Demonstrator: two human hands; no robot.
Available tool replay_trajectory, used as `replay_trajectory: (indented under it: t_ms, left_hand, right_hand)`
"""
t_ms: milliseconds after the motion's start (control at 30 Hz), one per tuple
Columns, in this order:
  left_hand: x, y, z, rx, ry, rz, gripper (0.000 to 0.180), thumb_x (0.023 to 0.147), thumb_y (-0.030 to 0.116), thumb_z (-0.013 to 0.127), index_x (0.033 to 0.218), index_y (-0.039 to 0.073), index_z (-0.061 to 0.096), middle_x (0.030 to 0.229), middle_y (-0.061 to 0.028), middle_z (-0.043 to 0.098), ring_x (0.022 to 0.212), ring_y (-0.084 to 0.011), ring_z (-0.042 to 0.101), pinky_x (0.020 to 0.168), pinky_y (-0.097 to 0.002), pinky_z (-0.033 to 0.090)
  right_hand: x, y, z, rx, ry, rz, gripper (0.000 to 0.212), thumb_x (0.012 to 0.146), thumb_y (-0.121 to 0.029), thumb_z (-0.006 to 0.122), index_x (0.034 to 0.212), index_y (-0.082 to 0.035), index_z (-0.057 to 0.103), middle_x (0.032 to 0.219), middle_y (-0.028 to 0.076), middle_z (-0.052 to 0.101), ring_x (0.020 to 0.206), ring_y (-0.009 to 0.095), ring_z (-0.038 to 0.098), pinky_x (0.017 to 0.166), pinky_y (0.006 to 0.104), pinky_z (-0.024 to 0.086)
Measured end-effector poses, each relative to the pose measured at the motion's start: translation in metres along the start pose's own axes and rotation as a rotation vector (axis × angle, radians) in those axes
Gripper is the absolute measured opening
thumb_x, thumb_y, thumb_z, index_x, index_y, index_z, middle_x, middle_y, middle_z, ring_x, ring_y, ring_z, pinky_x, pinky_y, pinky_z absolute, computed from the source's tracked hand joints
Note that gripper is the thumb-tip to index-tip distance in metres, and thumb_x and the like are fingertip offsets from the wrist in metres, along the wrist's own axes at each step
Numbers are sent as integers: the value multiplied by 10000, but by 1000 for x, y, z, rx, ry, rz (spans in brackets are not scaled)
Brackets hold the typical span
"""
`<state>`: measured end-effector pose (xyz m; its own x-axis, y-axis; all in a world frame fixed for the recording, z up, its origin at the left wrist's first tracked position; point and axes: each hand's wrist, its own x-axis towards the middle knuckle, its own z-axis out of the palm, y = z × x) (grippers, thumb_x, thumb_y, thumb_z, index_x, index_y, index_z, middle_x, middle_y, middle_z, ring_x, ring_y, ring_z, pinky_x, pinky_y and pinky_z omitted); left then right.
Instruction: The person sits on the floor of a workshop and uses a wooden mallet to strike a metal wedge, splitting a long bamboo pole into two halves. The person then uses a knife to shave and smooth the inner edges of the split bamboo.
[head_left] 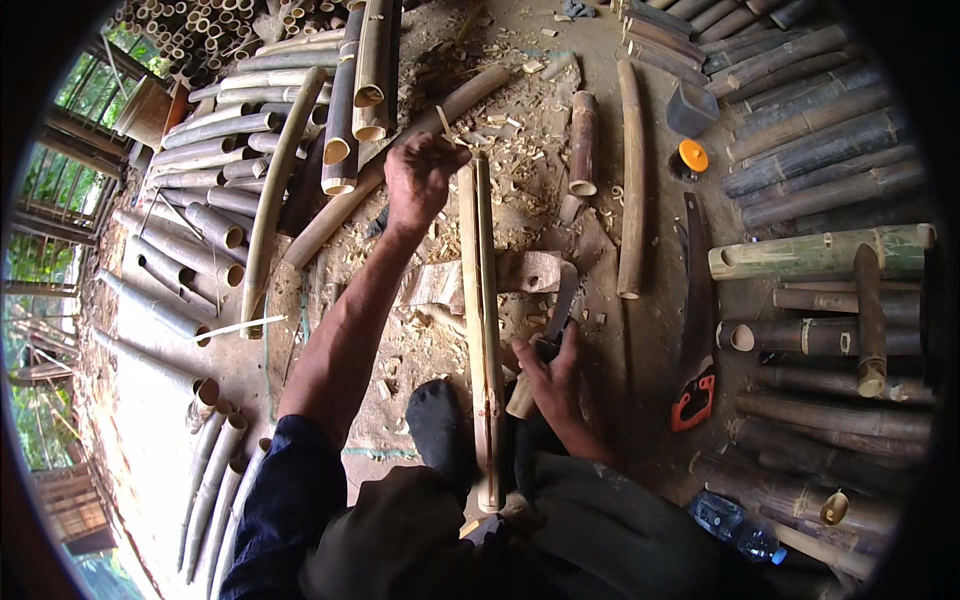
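A long, pale split bamboo piece (478, 330) runs from between my legs away from me, crossing a wooden block (430, 284) on the ground. At its far end my left hand (420, 180) is closed, with a thin bamboo sliver (444, 122) poking up from the fingers. My right hand (552, 372) lies to the right of the split bamboo, wrapped round the dark handle of a knife (563, 300). The knife's blade points away from me, over the block's right end. Below this hand a short bamboo stub (521, 398) shows in part.
Shavings (520, 170) litter the ground. Bamboo poles (205, 195) lie at left, others (820, 150) at right. A saw (697, 300) with an orange handle, an orange-lidded jar (690, 157), a grey plastic container (692, 108) and a plastic bottle (738, 525) are on the right.
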<state>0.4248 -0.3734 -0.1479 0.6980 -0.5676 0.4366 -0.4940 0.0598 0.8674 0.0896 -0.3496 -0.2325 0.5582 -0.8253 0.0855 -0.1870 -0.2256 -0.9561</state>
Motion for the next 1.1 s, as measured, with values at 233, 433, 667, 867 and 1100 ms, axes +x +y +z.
replay_trajectory:
  t_ms: [233,433,667,867,1100]
  left_hand:
    - [69,41,-49,-228,167,-35,114,840,108,834,810,47,742,769,-77,742,707,-112,681,677,-297,568]
    - [69,67,-17,-491,-21,-121,109,887,65,801,907,-4,718,890,-121,728,761,-168,710,731,-294,635]
    - [49,83,-105,567,581,309,522,852,300,839,1213,-15,633,1124,-203,690,919,-284,684,762,-404,569]
    - [-245,12,-78,292,-310,-878,1016,713,500,929,1369,-112,452,1289,-328,588,1172,-336,617,836,-439,580]
    - [-262,55,-38,-49,-397,-821,394,810,248,850,1019,-68,739,867,-167,762,776,-177,715,740,-363,556]
  right_hand:
    - [0,-24,7,-38,-22,197,688,864,-330,834,1288,50,447,1028,152,562,927,248,577,808,398,496]
    - [-17,-34,29,-241,-247,117,954,741,-383,939,1372,12,342,1069,177,568,977,306,603,839,446,516]
    - [-24,-17,18,195,-143,412,757,912,-355,799,1409,4,355,1003,109,559,870,197,592,722,368,528]
    - [-7,-24,-15,560,-9,468,356,978,-189,529,1309,-63,504,903,95,612,694,177,635,606,328,574]
    - [3,-66,-31,644,-280,600,345,1022,-241,479,1279,-15,521,810,139,641,606,220,660,538,341,580]
